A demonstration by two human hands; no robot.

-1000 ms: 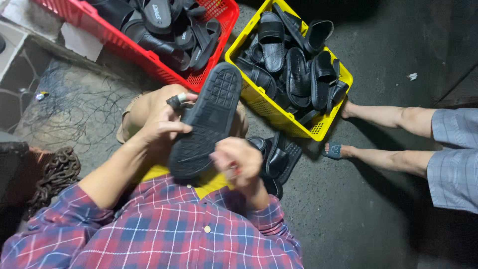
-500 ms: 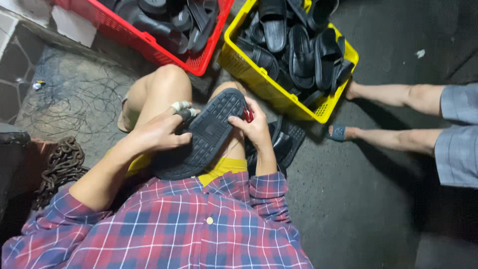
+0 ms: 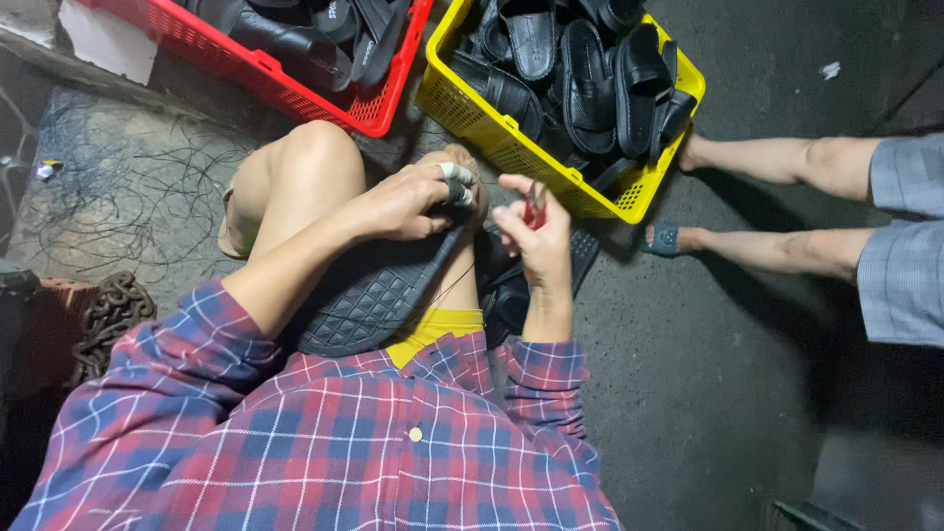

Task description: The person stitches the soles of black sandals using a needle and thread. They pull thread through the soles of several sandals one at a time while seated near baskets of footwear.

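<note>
I see the yellow basket (image 3: 462, 108) of black sandals at twelve o'clock, the red basket (image 3: 295, 88) at eleven, and another person's bare legs (image 3: 777, 162) at three. Across my lap lies the black sandal (image 3: 379, 295), patterned sole up. My left hand (image 3: 408, 202) grips its far end, fingers curled closed. My right hand (image 3: 531, 231), just beside it at one o'clock, pinches a small red tool (image 3: 534, 208).

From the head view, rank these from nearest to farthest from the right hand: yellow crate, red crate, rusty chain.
Measured from the right hand:
1. Yellow crate, just ahead of it.
2. Red crate, farther up and left.
3. Rusty chain, far left on the floor.
</note>
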